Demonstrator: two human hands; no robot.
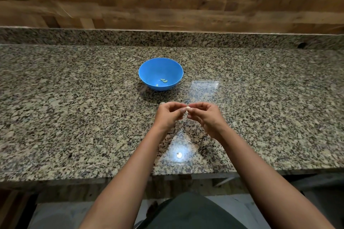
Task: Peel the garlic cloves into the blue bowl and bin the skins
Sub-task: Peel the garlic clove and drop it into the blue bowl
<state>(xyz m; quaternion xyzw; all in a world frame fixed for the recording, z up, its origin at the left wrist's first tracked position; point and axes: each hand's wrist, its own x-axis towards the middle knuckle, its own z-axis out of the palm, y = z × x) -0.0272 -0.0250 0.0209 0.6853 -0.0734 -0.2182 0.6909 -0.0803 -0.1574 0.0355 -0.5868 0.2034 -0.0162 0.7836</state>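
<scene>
A blue bowl (149, 69) stands on the speckled granite counter (74, 108), with a few pale peeled garlic cloves (164, 80) at its bottom. In front of the bowl, my left hand (168, 115) and my right hand (206, 117) meet above the counter. Both pinch one small whitish garlic clove (187, 109) between their fingertips. The fingers hide most of the clove, so I cannot tell how much skin is on it. No bin is in view.
The counter runs the full width, with a raised granite lip (167, 38) and a wood-patterned wall (167, 11) behind it. A bright lamp reflection (179, 155) lies near the counter's front edge (111, 177). Below the edge I see floor and dark clothing.
</scene>
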